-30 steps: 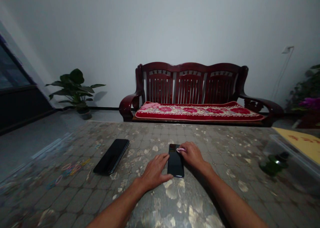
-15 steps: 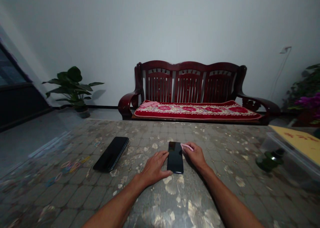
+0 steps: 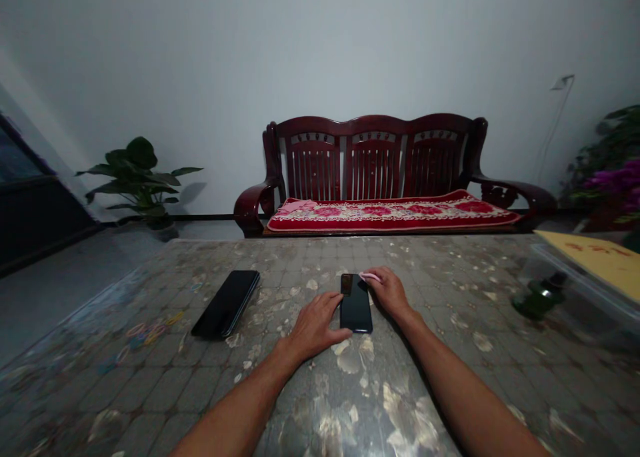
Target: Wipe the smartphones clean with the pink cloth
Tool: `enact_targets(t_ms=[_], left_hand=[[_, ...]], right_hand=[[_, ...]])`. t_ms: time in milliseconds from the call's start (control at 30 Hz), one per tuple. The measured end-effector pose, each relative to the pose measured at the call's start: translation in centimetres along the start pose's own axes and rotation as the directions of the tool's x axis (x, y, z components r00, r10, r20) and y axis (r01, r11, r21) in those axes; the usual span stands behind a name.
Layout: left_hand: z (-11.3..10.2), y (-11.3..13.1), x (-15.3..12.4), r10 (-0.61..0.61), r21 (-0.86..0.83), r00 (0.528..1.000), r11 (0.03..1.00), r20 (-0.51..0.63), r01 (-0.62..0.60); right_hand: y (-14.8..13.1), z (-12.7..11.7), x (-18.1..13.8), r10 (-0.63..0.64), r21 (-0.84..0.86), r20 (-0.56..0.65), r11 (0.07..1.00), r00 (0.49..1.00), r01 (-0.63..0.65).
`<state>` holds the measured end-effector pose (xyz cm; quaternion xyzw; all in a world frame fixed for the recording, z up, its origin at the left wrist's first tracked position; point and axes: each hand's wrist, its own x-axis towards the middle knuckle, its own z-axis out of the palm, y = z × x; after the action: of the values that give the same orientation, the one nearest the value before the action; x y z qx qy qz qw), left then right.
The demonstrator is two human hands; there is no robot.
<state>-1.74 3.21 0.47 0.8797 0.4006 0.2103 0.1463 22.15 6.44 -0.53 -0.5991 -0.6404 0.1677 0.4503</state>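
A black smartphone (image 3: 357, 310) lies flat on the patterned tablecloth in front of me, its dark glossy surface facing up. My left hand (image 3: 316, 323) steadies it from the left, with the fingertips at its left edge and the thumb by the lower left corner. At the phone's upper right corner, my right hand (image 3: 390, 290) pinches a thin pink object (image 3: 371, 277) whose tip touches the phone; its exact kind is unclear. Further left lies a larger black phone-like device (image 3: 227, 303), apart from both hands.
Colored bands (image 3: 150, 333) lie at the left. On the right are a dark green bottle (image 3: 540, 298) and a clear plastic box (image 3: 590, 310) under a yellow sheet (image 3: 595, 255). A wooden bench (image 3: 377, 157) with a red cushion (image 3: 395, 215) stands beyond the table (image 3: 430, 377).
The view has shifted slightly. Both hands stay at the smartphone, and the pink object remains near its upper right corner with only a small movement.
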Motion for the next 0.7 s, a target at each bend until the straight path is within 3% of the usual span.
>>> enact_targets(t_ms=[333,700], left_hand=[[0.19,0.23,0.13,-0.001,-0.018,1.000,1.000,-0.013,0.001],[0.16,0.51,0.10,0.028,0.021,0.999,0.999,-0.019,-0.027]], right_hand=[[0.99,0.31,0.23,0.038,0.167,-0.032,0.985,0.999,-0.032],[0.77,0.14,0.11,0.034,0.065,-0.017,0.997,0.999,-0.033]])
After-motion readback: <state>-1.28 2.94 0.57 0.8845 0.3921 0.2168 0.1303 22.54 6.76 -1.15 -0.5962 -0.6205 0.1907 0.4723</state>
